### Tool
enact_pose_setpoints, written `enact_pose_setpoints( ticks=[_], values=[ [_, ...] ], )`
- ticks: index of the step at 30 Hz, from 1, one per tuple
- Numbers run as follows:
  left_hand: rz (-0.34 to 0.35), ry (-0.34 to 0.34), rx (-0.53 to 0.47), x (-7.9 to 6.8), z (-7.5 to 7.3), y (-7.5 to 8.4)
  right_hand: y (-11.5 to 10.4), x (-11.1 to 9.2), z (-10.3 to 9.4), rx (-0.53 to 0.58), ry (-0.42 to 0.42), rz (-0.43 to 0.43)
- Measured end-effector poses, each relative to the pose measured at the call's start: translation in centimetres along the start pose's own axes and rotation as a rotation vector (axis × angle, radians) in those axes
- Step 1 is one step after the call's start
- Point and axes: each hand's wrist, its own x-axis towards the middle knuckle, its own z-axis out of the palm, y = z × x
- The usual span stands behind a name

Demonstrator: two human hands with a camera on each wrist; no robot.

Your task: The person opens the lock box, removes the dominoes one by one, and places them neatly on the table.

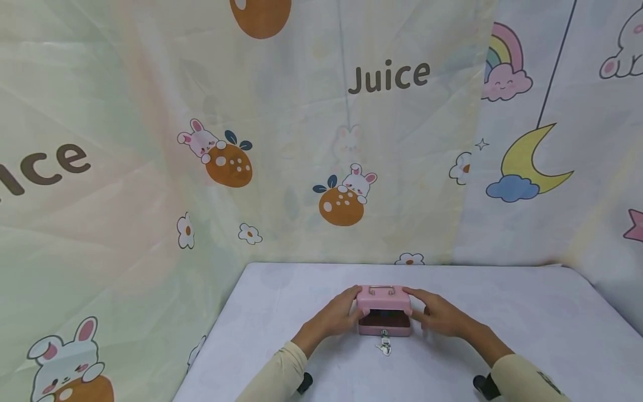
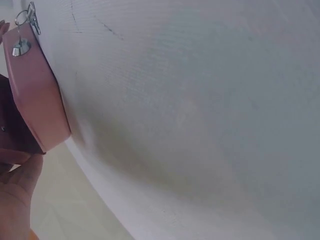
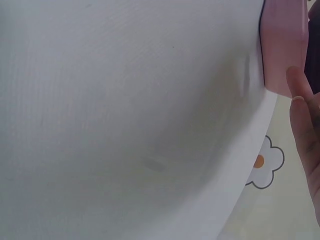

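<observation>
Lid (image 1: pixel 384 303) stands part-raised on the pink box (image 1: pixel 370 331), keys (image 1: pixel 385 349) hanging near; left hand (image 1: pixel 335 311) and right hand (image 1: pixel 444 314) grip its ends, full opening or closing unfinished.

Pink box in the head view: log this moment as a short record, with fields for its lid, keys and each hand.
object: pink box on white table
lid: partly raised, dark interior visible
keys: hanging at the front lock
left hand: holds the box's left side
right hand: holds its right side
backdrop: cartoon-printed cloth
</observation>
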Motion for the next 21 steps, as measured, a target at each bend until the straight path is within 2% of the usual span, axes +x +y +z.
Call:
enact_pose_setpoints(
  ticks=[4,11,21],
  values=[
    [0.024,0.014,-0.025,0.2,-0.2,0.0,0.1,0.2,-0.1,-0.01,0.023,0.014],
    [0.021,0.024,-0.059,0.5,-0.5,0.0,-0.4,0.3,-0.3,-0.008,0.043,0.039],
    [0.037,0.061,-0.092,1.3,-0.5,-0.6,-0.1,1.2,-0.1,0.067,0.069,0.11]
  ],
)
